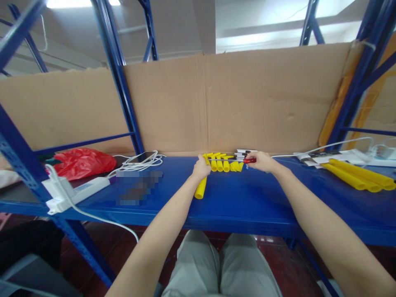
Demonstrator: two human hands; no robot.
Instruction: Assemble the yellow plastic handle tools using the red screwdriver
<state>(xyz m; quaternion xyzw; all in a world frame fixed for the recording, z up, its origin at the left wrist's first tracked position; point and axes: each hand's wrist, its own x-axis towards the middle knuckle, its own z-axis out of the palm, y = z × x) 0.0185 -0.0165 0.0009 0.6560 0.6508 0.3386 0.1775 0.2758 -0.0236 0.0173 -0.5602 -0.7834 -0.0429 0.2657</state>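
Observation:
My left hand [201, 167] is wrapped round a yellow tube [201, 189], whose open lower end points toward me. In my right hand [262, 161] is a screwdriver with a red handle [250, 160]; its thin metal shaft runs left toward the top of the held tube. Whether the tip touches the tube I cannot tell. Just right of my left hand several shorter yellow tube pieces [220, 166] stand in a row, with small yellow parts [236, 166] beside them. Behind my right fingers lie small black-and-white items [244, 153], too small to name.
At the right rest several long yellow tubes [360, 177] on papers. To the left are a coiled white cable [139, 165], a white power strip [83, 192] and a red plastic bag [85, 163]. A cardboard panel [247, 99] backs the blue shelf [247, 202] between blue posts.

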